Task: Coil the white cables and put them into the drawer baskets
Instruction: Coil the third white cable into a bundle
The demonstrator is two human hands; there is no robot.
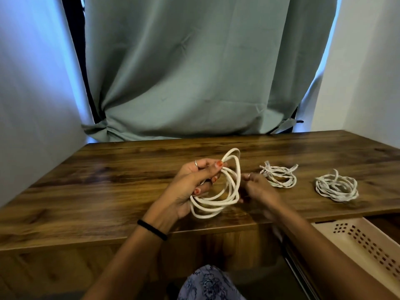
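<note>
Nearest the wearer, at lower right, a beige perforated drawer basket (365, 243) stands pulled out below the table (86, 191) edge; no cable shows in the part in view. Above the near table edge, the left hand (190, 187) is closed around one side of a coil of smooth white cable (218, 191), thumb pressed over the gathered loops, holding the coil upright and clear of the surface. The right hand (257, 187) is at the opposite side of the coil; motion blur prevents telling whether it pinches a strand or is merely closing in. The cable appears light and springy, so the loops will likely fan apart unless gripped where they bunch together. Farther right on the table lie two finished coils, well apart from the hands: a twisted bundle (278, 176) and, beyond it, a flatter bundle (336, 188). These look soft and limp; lift each across its whole ring.
</note>
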